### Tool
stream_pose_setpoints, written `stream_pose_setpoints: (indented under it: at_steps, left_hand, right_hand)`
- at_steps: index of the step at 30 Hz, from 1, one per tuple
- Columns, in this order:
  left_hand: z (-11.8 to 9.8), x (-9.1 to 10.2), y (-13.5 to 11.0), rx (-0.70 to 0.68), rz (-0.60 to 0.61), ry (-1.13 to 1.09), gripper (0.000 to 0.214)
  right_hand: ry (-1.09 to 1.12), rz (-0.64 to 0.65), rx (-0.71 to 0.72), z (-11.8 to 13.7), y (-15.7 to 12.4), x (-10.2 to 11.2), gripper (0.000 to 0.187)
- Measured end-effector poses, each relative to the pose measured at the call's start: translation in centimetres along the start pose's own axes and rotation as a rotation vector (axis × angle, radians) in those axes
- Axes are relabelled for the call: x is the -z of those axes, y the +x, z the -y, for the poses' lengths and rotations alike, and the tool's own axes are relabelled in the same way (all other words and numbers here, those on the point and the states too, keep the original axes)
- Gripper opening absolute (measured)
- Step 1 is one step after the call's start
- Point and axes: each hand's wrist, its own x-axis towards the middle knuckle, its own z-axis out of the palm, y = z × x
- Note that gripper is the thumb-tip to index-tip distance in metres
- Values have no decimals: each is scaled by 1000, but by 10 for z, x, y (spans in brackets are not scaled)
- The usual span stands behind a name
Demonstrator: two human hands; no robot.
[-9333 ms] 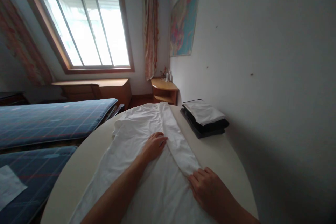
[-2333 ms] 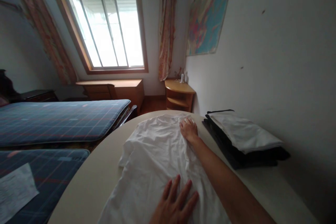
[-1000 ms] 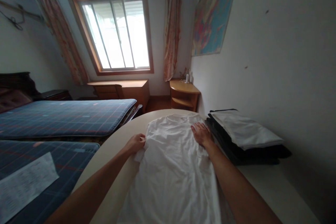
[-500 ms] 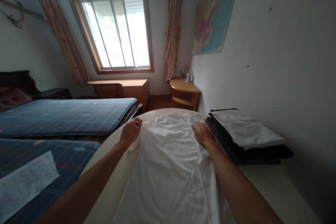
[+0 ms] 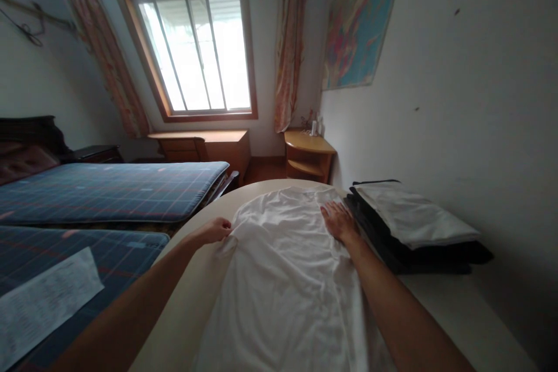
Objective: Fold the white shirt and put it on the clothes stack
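Room: bright window (image 5: 200,52) at the back, pale table (image 5: 187,296) in front.
Corner shelf (image 5: 309,142): open-fronted; I note small white items (image 5: 314,127) on top.
Paper (image 5: 52,305): lies on the nearer plaid mattress (image 5: 131,253); lines of writing, which I cannot read.
Wall map (image 5: 364,29): coloured, details blurred.
White garment (image 5: 288,285): spread, creased, on the table between both hands' fingers.
Left hand (image 5: 213,231): fingers narrow, pinching the garment's left edge.
Right hand (image 5: 339,221): flat, fingers slightly parted, resting on its right side.
Folded stack (image 5: 418,218): white cloth over dark, just beside the right hand.
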Motion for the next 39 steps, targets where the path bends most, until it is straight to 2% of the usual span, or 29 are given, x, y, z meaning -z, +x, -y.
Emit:
stream_pose_setpoints:
  at_steps: [3, 8, 11, 15, 20, 24, 28, 31, 34, 39]
  left_hand:
    - [-6, 5, 3, -19, -75, 54, 19]
    - [-17, 25, 9, -106, -479, 128, 33]
    - [-15, 30, 11, -172, -576, 182, 37]
    - [7, 24, 16, -163, -559, 269, 34]
    - [42, 16, 21, -72, -365, 334, 29]
    - [57, 16, 24, -30, -286, 389, 29]
    - [63, 20, 29, -2, -303, 441, 22]
    - [63, 21, 33, 35, -322, 445, 26]
    - [61, 18, 34, 34, -356, 447, 34]
    - [53, 18, 32, 93, -390, 459, 25]
  right_hand:
    - [1, 2, 2, -1, 1, -1, 65]
    - [5, -2, 2, -3, 3, -4, 64]
    - [2, -5, 11, -3, 3, -4, 64]
    - [14, 7, 9, -2, 2, -1, 65]
    - [10, 5, 8, -1, 1, -1, 65]
    - [-2, 9, 5, -1, 1, -1, 66]
    - [-16, 26, 6, 0, 0, 0, 67]
    - [-13, 30, 1, 0, 0, 0, 67]
    - [-9, 19, 7, -1, 0, 0, 68]
    - [-9, 13, 7, -2, 1, -1, 67]
